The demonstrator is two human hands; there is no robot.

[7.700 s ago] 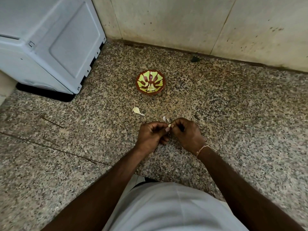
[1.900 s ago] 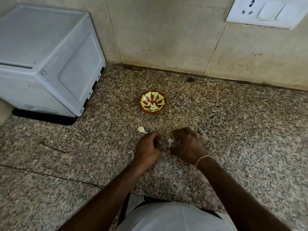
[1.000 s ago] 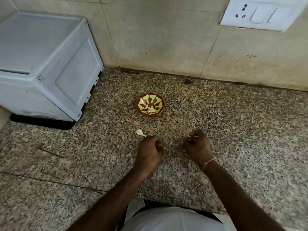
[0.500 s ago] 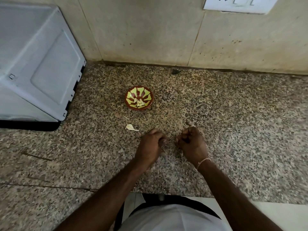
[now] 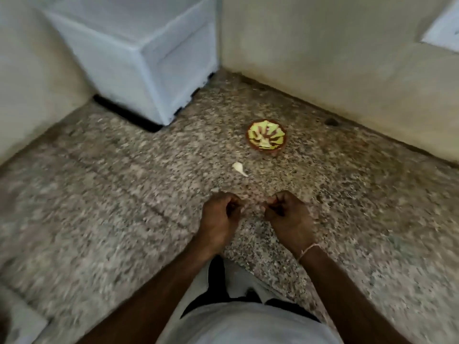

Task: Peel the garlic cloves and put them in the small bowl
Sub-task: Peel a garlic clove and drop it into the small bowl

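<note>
Step in hand, as I judge it: finishing one clove, or stripping skin between cloves. My left hand (image 5: 219,219) and right hand (image 5: 288,214) sit low over the speckled granite counter (image 5: 124,207), fingers curled inward, slightly apart. Motion blur hides the fingertips; I cannot tell whether either hand grasps a clove or skin. One pale, teardrop-shaped garlic clove (image 5: 239,168) lies on the counter between my hands and the small bowl (image 5: 266,137), a round glazed dish, brown-rimmed with yellow-green petals, holding pale pieces. Next move: reach forward and pinch that clove.
</note>
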